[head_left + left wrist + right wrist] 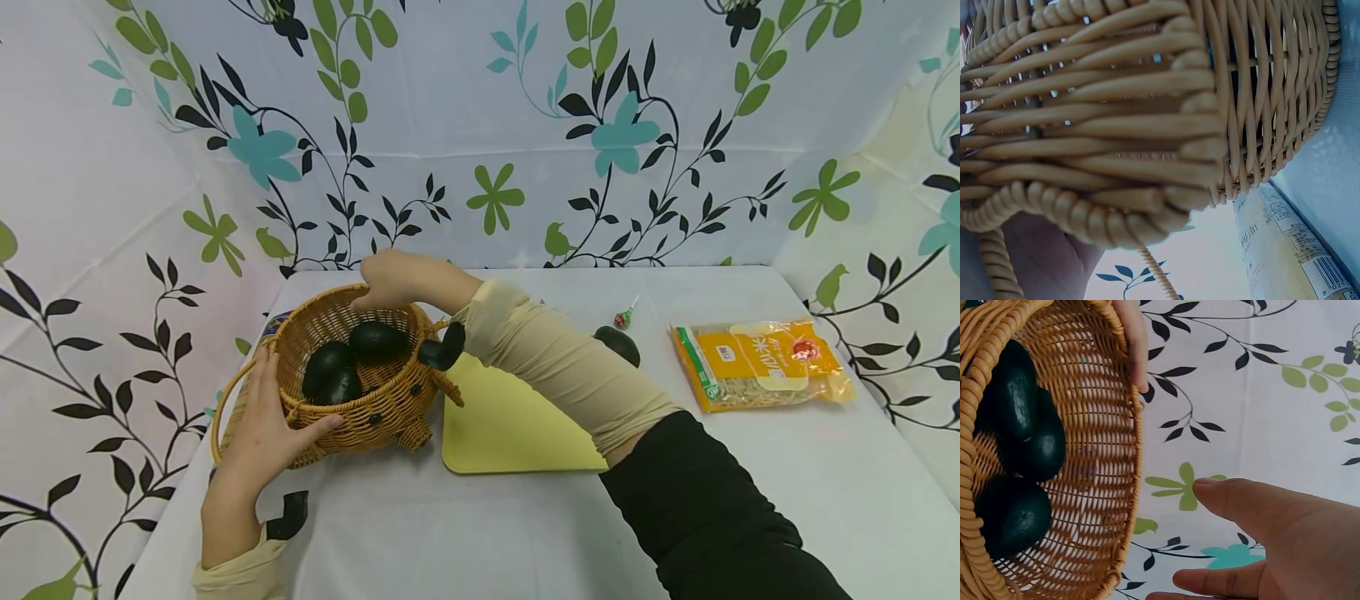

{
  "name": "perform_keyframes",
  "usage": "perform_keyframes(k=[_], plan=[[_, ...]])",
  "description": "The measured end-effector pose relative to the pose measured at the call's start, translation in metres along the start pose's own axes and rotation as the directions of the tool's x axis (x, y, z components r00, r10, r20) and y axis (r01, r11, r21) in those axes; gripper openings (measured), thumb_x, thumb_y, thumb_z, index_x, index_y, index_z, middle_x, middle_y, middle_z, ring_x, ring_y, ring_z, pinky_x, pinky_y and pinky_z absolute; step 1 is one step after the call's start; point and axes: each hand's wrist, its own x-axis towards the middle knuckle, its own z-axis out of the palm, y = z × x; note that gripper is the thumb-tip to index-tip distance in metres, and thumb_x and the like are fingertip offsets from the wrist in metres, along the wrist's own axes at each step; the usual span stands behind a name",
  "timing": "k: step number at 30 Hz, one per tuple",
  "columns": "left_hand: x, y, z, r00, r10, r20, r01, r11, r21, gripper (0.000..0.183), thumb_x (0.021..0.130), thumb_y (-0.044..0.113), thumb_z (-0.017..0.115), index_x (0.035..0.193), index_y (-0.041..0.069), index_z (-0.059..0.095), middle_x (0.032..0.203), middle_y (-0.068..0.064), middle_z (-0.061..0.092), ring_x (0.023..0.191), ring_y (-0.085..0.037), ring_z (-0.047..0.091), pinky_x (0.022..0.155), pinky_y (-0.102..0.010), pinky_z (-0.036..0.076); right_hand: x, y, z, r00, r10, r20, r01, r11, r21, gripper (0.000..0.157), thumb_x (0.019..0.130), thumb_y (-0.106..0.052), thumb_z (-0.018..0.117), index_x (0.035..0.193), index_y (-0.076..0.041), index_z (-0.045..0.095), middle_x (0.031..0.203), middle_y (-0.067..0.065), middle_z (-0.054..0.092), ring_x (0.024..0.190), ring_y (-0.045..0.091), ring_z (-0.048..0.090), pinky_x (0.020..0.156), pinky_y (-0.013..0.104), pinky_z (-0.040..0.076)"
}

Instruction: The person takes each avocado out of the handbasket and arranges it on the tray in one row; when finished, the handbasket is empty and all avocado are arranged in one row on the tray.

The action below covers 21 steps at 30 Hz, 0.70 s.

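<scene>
A wicker basket (390, 408) with a woven animal face stands at the left of the table. Dark green avocados (378, 342) lie inside it; the right wrist view shows three avocados (1022, 512). My left hand (258, 425) holds the basket's near left side, fingers along the rim and thumb across the front. In the left wrist view the basket weave (1116, 119) covers most of that hand. Above the far rim is my right hand (401, 279). The right wrist view shows my right hand (1272, 531) with thumb and fingers spread, apart from the basket.
Right of the basket lies a yellow cutting board (517, 417), partly under my right arm. Behind that arm sits another dark avocado (618, 345), near a wrapped lollipop (624, 317). A yellow bag of grain (761, 364) lies at the right. A printed package (1297, 250) lies beside the basket.
</scene>
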Motion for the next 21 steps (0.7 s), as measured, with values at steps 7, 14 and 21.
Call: perform_keyframes(k=[7, 14, 21], plan=[[-0.001, -0.001, 0.001, 1.000, 0.021, -0.009, -0.022, 1.000, -0.012, 0.120, 0.075, 0.053, 0.072, 0.152, 0.016, -0.012, 0.158, -0.005, -0.018, 0.144, -0.046, 0.000, 0.098, -0.075, 0.022, 0.012, -0.002, 0.010, 0.999, 0.011, 0.035, -0.010, 1.000, -0.027, 0.031, 0.096, -0.041, 0.049, 0.078, -0.015, 0.046, 0.069, -0.004, 0.037, 0.057, 0.008, 0.035, 0.059, 0.020, 0.032], [-0.001, -0.002, 0.002, 0.999, 0.038, -0.013, -0.038, 0.999, -0.025, 0.119, 0.076, 0.051, 0.073, 0.152, 0.015, -0.011, 0.158, -0.005, -0.018, 0.145, -0.045, -0.001, 0.099, -0.074, 0.023, 0.033, 0.001, 0.029, 0.995, 0.036, 0.097, -0.031, 0.998, -0.049, 0.034, 0.095, -0.041, 0.049, 0.071, -0.017, 0.044, 0.065, -0.005, 0.036, 0.056, 0.008, 0.034, 0.058, 0.021, 0.032], [0.000, -0.003, 0.002, 0.999, 0.040, -0.008, -0.040, 0.999, -0.028, 0.119, 0.076, 0.051, 0.073, 0.152, 0.015, -0.011, 0.158, -0.005, -0.019, 0.145, -0.044, -0.003, 0.098, -0.074, 0.022, 0.037, -0.008, 0.045, 0.986, 0.053, 0.158, -0.037, 0.994, -0.103, 0.029, 0.095, -0.042, 0.050, 0.087, -0.015, 0.057, 0.082, -0.003, 0.054, 0.072, 0.009, 0.049, 0.072, 0.024, 0.040]])
